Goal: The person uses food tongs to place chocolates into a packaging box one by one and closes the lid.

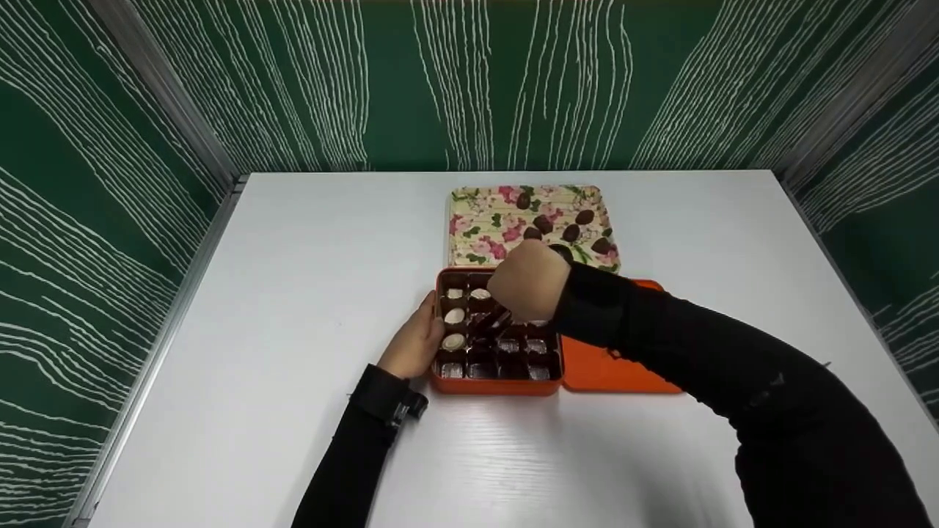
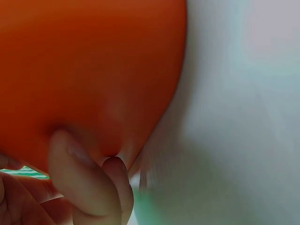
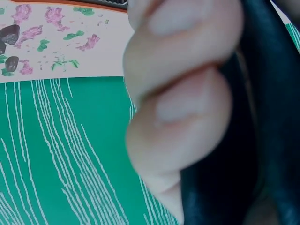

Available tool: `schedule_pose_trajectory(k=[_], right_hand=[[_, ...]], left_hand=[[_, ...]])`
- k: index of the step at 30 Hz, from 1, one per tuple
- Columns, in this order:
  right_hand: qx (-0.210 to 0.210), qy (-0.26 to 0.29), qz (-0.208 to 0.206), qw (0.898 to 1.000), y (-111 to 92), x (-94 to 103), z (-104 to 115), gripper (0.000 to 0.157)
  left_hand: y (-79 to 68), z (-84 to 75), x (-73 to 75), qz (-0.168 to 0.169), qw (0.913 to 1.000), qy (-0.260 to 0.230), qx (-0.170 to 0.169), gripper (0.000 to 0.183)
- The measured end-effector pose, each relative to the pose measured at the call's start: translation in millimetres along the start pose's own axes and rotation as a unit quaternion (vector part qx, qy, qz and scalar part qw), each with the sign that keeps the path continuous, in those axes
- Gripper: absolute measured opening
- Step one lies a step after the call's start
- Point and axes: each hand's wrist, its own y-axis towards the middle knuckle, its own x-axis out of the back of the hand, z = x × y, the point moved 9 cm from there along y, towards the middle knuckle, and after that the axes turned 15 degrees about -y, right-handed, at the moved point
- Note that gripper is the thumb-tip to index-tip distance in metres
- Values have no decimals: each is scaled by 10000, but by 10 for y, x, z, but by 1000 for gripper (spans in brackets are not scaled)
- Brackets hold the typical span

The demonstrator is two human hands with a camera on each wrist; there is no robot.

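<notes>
A red-orange box (image 1: 499, 386) with a dark divided tray stands on the table. White round chocolates (image 1: 454, 342) sit in its left compartments; several other compartments show bare bottoms. My left hand (image 1: 412, 343) holds the box's left side, its bent fingertips (image 2: 77, 164) against the orange wall. Above the box, my right hand (image 1: 530, 280) grips dark tongs (image 1: 493, 323), whose tips reach down into the tray. In the right wrist view, curled fingers (image 3: 187, 117) wrap the dark tong arms (image 3: 220, 150). The hand hides the tray's upper right part, and I cannot tell whether the tips hold anything.
Behind the box lies a floral tray (image 1: 480, 227) with several dark chocolates (image 1: 571, 233) on its right half. An orange lid (image 1: 616, 370) lies against the box's right side, partly under my right sleeve. Green walls (image 1: 400, 88) with white lines enclose the white table (image 1: 330, 257).
</notes>
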Motion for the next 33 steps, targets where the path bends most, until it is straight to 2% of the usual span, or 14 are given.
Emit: schedule_pose_trajectory(k=[4,7,10,15,18,22,26,30,33], right_hand=[[-11,382,25,9993,-48,-46,-93,50],[-39,884,-11,9961,-118,-103,-222,31],[-139,1358,-103,9906,-185,-176,-390,18],[-748,2053,-413,9750,-343,-381,-801,12],[-1181,2215,-548,9664,-464,-570,-1032,7],[-1622,2387,-587,9557,-576,-861,-1216,11],[-2076,2432,-537,9460,-634,-1142,-1311,13],[-2411,2336,-470,9408,-619,-1394,-1309,25],[-2503,2292,-433,9397,-544,-1557,-1242,32]], left_hand=[[8,-29,4,-2,9997,-51,-226,57],[9,-47,3,10,9994,-118,-323,57],[7,-38,0,25,9996,-146,-235,58],[8,-19,8,-32,9996,-202,-186,58],[5,-8,10,-49,9998,-161,-136,58],[-3,17,14,-77,9999,-99,12,59],[0,25,9,-68,9999,-74,39,59],[8,37,-4,0,9999,-6,118,59],[13,42,-6,13,9998,14,184,58]])
